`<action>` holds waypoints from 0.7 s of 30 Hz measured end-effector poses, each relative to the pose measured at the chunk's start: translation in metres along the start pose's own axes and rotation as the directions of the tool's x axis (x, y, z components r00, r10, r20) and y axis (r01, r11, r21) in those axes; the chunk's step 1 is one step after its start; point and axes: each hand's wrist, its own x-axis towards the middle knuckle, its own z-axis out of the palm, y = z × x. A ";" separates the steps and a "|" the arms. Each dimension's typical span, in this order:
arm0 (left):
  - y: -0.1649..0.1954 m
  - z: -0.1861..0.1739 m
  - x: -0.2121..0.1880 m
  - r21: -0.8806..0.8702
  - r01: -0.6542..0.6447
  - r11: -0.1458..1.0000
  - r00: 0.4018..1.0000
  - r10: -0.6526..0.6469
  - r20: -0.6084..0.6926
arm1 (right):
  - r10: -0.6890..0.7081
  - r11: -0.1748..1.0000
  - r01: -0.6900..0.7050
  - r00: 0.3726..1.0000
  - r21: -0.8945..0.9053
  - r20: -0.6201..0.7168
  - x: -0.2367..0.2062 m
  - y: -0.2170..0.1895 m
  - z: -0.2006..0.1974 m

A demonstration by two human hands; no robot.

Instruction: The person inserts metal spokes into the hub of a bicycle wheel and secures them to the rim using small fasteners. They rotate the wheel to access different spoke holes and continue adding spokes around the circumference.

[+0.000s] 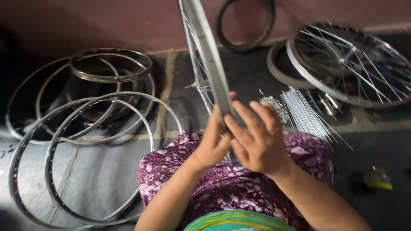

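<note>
Your left hand [212, 143] curls around the upright wheel rim [212, 64]; your right hand [257, 141], fingers spread, touches its edge. Loose spokes [304, 113] lie near; bare rims [85, 141] left.

A bicycle-wheel workshop: bare rims [81, 141], loose spokes [306, 113] (floor-strewn), a spoked wheel [351, 64].
</note>
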 end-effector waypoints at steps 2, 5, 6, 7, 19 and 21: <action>0.006 -0.003 -0.004 -0.011 0.041 0.999 0.998 -0.042 -0.051 | 0.054 0.986 -0.061 0.998 0.158 0.045 -0.003 -0.008 0.008; 0.014 0.002 -0.006 0.078 0.113 0.991 0.973 -0.095 -0.210 | 0.157 0.862 -0.092 0.983 0.498 -0.091 -0.017 0.000 0.022; 0.017 0.006 -0.007 0.099 0.172 0.980 0.948 -0.137 -0.286 | 0.198 0.787 -0.052 0.965 0.615 -0.172 -0.021 0.008 0.034; 0.018 0.009 -0.007 0.116 0.232 0.966 0.913 -0.175 -0.368 | 0.208 0.836 -0.061 0.955 0.545 -0.213 -0.029 0.021 0.043; 0.015 -0.044 -0.040 0.293 0.085 0.952 0.932 0.028 -0.362 | 0.859 0.398 -0.570 -0.043 -0.719 0.510 -0.224 0.297 0.173; 0.013 -0.053 -0.055 0.286 0.064 0.956 0.935 0.043 -0.352 | 0.856 0.345 -0.505 -0.175 -0.791 0.486 -0.246 0.315 0.181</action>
